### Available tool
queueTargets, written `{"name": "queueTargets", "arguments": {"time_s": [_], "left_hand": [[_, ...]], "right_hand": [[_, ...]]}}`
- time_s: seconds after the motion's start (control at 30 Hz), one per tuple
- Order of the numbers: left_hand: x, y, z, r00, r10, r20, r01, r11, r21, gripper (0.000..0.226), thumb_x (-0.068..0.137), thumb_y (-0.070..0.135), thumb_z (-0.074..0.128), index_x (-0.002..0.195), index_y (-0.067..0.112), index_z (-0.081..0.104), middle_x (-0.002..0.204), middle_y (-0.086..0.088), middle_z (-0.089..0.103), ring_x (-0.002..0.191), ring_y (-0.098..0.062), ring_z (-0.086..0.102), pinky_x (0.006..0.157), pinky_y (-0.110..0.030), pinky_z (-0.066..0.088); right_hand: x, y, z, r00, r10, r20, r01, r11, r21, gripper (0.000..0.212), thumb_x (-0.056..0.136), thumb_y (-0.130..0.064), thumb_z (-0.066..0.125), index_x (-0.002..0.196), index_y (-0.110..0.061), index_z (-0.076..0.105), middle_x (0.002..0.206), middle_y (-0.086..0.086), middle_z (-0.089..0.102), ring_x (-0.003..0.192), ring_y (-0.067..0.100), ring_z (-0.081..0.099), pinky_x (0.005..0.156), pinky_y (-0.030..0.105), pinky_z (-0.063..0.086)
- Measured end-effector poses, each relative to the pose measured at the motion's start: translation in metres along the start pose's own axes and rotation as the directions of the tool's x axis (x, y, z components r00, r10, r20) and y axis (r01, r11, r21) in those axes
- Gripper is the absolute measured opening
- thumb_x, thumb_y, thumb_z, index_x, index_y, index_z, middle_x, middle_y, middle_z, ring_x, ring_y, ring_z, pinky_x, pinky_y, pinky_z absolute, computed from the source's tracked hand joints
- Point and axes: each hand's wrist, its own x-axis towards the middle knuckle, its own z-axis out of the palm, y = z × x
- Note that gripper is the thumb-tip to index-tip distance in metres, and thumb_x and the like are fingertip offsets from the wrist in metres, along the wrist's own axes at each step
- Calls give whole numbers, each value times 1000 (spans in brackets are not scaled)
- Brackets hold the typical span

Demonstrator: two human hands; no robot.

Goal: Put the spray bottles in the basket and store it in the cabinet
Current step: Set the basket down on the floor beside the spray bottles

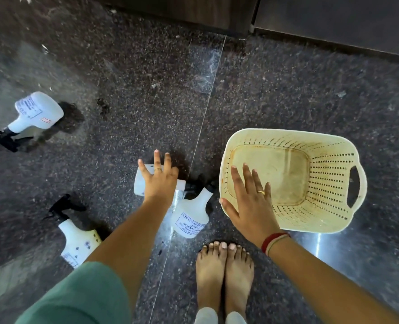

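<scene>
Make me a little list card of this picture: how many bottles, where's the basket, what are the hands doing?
spray bottles: four, all on the floor
basket: cream, empty, upright
left hand: fingers spread over lying bottle
right hand: open, above basket's near rim
labelled bottle: between the hands
other bottles: far left; near left

Green sleeve (81, 293), gold ring (261, 192), red-and-cream wrist threads (274, 242)
</scene>
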Motion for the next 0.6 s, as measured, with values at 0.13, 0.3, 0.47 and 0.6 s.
{"name": "queueTargets", "arguments": {"time_s": [0.13, 0.3, 0.47, 0.6], "left_hand": [[-14, 7, 1, 984, 71, -161, -116, 950, -290, 44, 92, 28, 42, 135, 16, 36, 157, -11, 15, 147, -32, -8, 112, -62, -8], [-30, 42, -43, 944, -158, -290, -206, 403, -892, 59, 95, 50, 37, 141, 13, 35, 150, -9, 34, 145, -24, 17, 118, -45, 17], [-22, 70, -88, 980, 100, -174, -196, 292, -936, 86, 83, 57, 57, 147, 18, 16, 140, -11, 45, 126, -28, 46, 103, -47, 42], [-19, 84, -89, 994, 70, -90, -111, 408, -906, 68, 91, 10, 45, 145, 25, 8, 114, -16, 62, 100, -37, 60, 82, -50, 51]], "right_hand": [[-1, -1, -2, 995, 61, -78, -37, 963, 269, 72, 89, -61, 17, 151, -25, 5, 160, 3, 3, 147, 22, 3, 117, 55, 12], [-5, 47, -42, 730, 464, -502, -272, 871, 409, 65, 93, -39, 47, 147, -15, 21, 159, 14, 9, 143, 33, 18, 109, 66, 20], [-24, 147, -68, 506, 816, -280, -743, 577, 339, 88, 81, -67, 34, 145, -7, 24, 149, 29, 28, 136, 47, 27, 108, 65, 21], [-22, 151, -71, 498, 863, -88, -693, 457, 557, 57, 90, -44, 43, 117, 6, 51, 117, 37, 56, 108, 50, 54, 93, 57, 44]]}}
